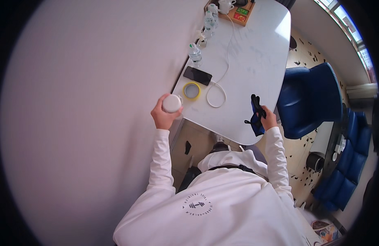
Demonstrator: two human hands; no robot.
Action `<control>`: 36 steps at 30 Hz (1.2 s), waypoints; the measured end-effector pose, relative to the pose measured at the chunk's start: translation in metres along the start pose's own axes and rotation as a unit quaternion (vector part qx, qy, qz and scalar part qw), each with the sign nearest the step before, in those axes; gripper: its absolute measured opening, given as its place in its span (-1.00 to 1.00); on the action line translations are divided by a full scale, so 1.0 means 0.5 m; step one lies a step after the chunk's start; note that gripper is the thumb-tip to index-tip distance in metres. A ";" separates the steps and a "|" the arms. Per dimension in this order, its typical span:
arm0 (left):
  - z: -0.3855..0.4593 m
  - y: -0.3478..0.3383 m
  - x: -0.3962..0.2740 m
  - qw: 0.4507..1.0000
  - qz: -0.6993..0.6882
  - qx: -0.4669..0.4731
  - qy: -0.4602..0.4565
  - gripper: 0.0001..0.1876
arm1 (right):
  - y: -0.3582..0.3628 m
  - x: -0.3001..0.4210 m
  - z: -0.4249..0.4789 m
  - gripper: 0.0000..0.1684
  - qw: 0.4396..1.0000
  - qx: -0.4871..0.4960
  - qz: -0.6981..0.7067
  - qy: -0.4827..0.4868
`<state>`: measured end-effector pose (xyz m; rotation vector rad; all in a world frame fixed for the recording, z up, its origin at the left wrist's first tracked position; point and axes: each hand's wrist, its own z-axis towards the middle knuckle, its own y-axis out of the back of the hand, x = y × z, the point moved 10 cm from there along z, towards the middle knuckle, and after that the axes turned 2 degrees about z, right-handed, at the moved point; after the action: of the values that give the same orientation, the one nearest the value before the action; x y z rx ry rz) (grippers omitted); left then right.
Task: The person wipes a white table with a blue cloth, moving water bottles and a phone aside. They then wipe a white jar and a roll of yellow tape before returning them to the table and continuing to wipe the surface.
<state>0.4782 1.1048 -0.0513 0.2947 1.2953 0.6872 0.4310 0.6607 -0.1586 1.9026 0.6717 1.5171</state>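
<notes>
My left hand (165, 116) grips a round white lidded container (172, 103) at the table's left corner, beside the wall. On the other side, my right hand (269, 118) holds a blue and black fabric item with straps (256, 120) over the right edge of the white table (238, 95). Its exact kind is hard to make out. Between the hands lie a roll of yellow tape (192, 91) and a black smartphone (197, 75). A white charging cable (225, 97) runs from the phone in a loop and up the table.
Several water bottles (195, 54) line the wall side of the table. At the far end sits a wooden tray (242, 21) with a white teapot (226, 6). A blue chair (309, 100) stands close on the right, with a blue sofa (351, 160) beyond. The wall (94, 107) fills the left.
</notes>
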 end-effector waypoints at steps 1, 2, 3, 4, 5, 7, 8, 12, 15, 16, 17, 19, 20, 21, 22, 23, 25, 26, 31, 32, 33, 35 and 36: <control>0.012 -0.001 0.008 1.000 -0.004 -0.021 -0.001 -0.40 | -0.013 -0.018 -0.001 -0.67 1.000 0.002 -0.008 -0.002; 0.025 -0.015 0.020 0.999 -0.035 -0.023 0.007 -0.38 | -0.030 -0.037 -0.008 -0.64 1.000 0.005 -0.005 0.001; 0.037 -0.026 0.020 0.999 -0.042 -0.020 0.012 -0.39 | -0.048 -0.049 -0.015 -0.62 1.000 0.008 -0.016 -0.004; 0.048 -0.038 0.017 0.999 -0.049 -0.017 0.017 -0.39 | -0.064 -0.062 -0.023 -0.61 1.000 0.011 -0.026 -0.009; 0.056 -0.050 0.015 0.998 -0.056 -0.014 0.022 -0.39 | -0.077 -0.076 -0.031 -0.59 0.999 0.013 -0.036 -0.015; 0.060 -0.068 0.012 0.999 -0.040 -0.014 0.016 -0.38 | -0.099 -0.095 -0.051 -0.56 0.999 0.014 -0.021 -0.027; 0.059 -0.075 0.009 0.999 -0.033 -0.015 0.009 -0.38 | -0.118 -0.112 -0.060 -0.56 0.999 0.012 -0.014 -0.031; 0.038 -0.116 0.015 1.000 -0.002 -0.004 0.021 -0.36 | -0.141 -0.175 -0.090 -0.60 0.996 0.009 0.033 -0.084; 0.011 -0.158 0.018 0.999 0.000 0.029 0.033 -0.33 | -0.136 -0.222 -0.106 -0.59 0.989 0.005 0.052 -0.140; 0.000 -0.168 0.021 0.999 0.000 0.030 0.035 -0.32 | -0.135 -0.236 -0.110 -0.59 0.986 0.002 0.055 -0.159; -0.014 -0.179 0.026 0.999 0.001 0.030 0.037 -0.32 | -0.133 -0.245 -0.111 -0.58 0.984 -0.003 0.061 -0.164; -0.049 -0.197 0.035 0.998 0.003 0.040 0.053 -0.32 | -0.128 -0.252 -0.111 -0.57 0.982 -0.012 0.076 -0.171; -0.069 -0.208 0.040 0.996 0.003 0.052 0.066 -0.32 | -0.127 -0.254 -0.111 -0.57 0.984 -0.013 0.071 -0.165; -0.088 -0.219 0.049 0.995 0.006 0.064 0.078 -0.32 | -0.128 -0.252 -0.110 -0.56 0.985 -0.014 0.068 -0.158; -0.106 -0.230 0.063 0.995 -0.007 0.061 0.077 -0.32 | -0.129 -0.250 -0.110 -0.56 0.986 -0.013 0.064 -0.152; -0.128 -0.234 0.078 0.995 -0.011 0.047 0.083 -0.32 | -0.131 -0.253 -0.109 -0.56 0.986 -0.008 0.064 -0.154; -0.165 -0.236 0.079 0.995 -0.017 0.022 0.095 -0.33 | -0.140 -0.263 -0.110 -0.56 0.985 0.002 0.064 -0.162; -0.179 -0.233 0.072 0.996 -0.019 -0.002 0.087 -0.32 | -0.141 -0.265 -0.109 -0.55 0.984 0.001 0.079 -0.160; -0.219 -0.248 0.035 0.998 -0.012 -0.005 0.065 -0.33 | -0.145 -0.282 -0.103 -0.54 0.984 -0.007 0.112 -0.139; -0.223 -0.249 0.041 0.998 -0.008 -0.001 0.069 -0.31 | -0.149 -0.280 -0.102 -0.57 0.985 0.003 0.097 -0.144; -0.215 -0.242 0.037 0.997 -0.002 0.004 0.071 -0.29 | -0.156 -0.284 -0.103 -0.58 0.984 0.000 0.100 -0.147; -0.191 -0.233 -0.012 0.999 0.033 0.024 -0.029 -0.32 | -0.159 -0.297 -0.108 -0.60 0.982 -0.005 0.108 -0.155; -0.178 -0.226 -0.035 0.995 0.053 0.037 -0.081 -0.33 | -0.175 -0.312 -0.109 -0.62 0.976 0.006 0.137 -0.166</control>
<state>0.4259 0.9918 -0.1258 0.4728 1.1582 0.6917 0.3425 0.6177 -0.3176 2.2619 0.2773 1.3033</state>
